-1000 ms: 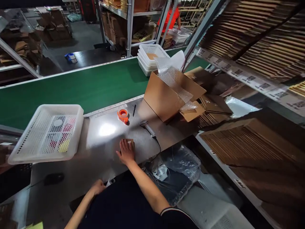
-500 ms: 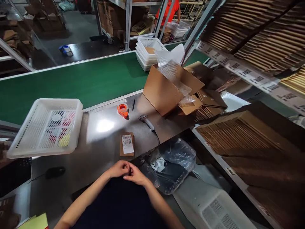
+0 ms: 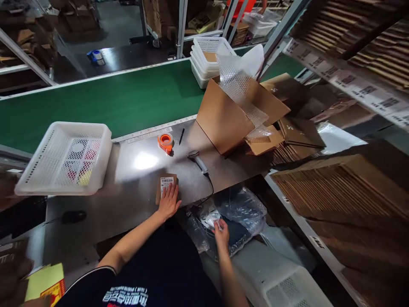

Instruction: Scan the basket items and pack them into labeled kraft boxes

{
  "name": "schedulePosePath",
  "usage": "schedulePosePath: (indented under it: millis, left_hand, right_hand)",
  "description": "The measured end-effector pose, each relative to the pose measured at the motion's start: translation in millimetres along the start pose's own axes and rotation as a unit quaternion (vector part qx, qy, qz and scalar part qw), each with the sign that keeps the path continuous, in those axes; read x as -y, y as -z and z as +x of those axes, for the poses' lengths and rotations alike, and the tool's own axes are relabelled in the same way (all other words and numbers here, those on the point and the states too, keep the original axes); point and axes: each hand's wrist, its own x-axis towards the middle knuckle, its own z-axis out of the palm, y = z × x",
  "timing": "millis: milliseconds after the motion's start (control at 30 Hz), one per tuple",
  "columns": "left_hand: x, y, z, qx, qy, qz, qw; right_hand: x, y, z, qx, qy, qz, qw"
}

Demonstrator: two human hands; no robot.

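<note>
Your left hand (image 3: 168,204) is palm down on the box (image 3: 159,194), fingers a bit apart, pressing on top, not wrapped round it. Box lies flat on the bench (image 3: 136,189), close to your edge, label (image 3: 166,180) up. Barcode end of the label shows past your fingertips, the rest is under your fingers

Your right hand (image 3: 222,236) is down at the bag (image 3: 247,209), off the bench edge, fingertips drawn together at the white paper (image 3: 209,218) there. Can't tell if it's pinched on a piece or only touching

Near the box: scanner (image 3: 200,164) to its right, cord running down toward the bench edge. Tape (image 3: 165,144) in its orange holder sits beyond the box, pen (image 3: 182,137) just beside that

Left end of bench: white basket (image 3: 100,179), coloured stuff in the bottom, mouse (image 3: 73,216) on your side of it. Right end: open carton (image 3: 225,121), bubble wrap (image 3: 236,85) draped out over it

Green belt (image 3: 128,96) runs along the far side, stacked baskets (image 3: 198,70) on it behind the carton. Flat cardboard (image 3: 322,187) is racked on your right
</note>
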Motion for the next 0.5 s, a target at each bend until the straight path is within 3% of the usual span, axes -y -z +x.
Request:
schedulePosePath:
  millis: [100,167,200,267,333,500]
  left_hand:
    - [-5,-7.9,4,0.005,0.021,0.005,1.0]
    - [-7,-5.6,0,-0.017,0.062,-0.005,0.998]
    - [-7,-2.9,-3,-0.034,0.116,-0.013,0.993]
    - [-6,3.8,-7,-0.055,0.246,-0.038,0.967]
    - [-5,10.3,-9,-0.057,0.332,-0.079,0.938]
    - [-11,22.4,-14,-0.047,0.355,-0.211,0.91]
  right_hand:
    - [9,8,28,-0.027,0.006,-0.078,0.997]
    - [21,2,37,0.013,0.044,-0.104,0.994]
    - [29,-6,38,0.051,0.07,-0.095,0.992]
    - [47,-31,36,0.145,0.119,-0.038,0.981]
    - [67,-65,31,0.235,0.154,0.026,0.96]
    - [111,-143,20,0.389,0.18,0.091,0.899]
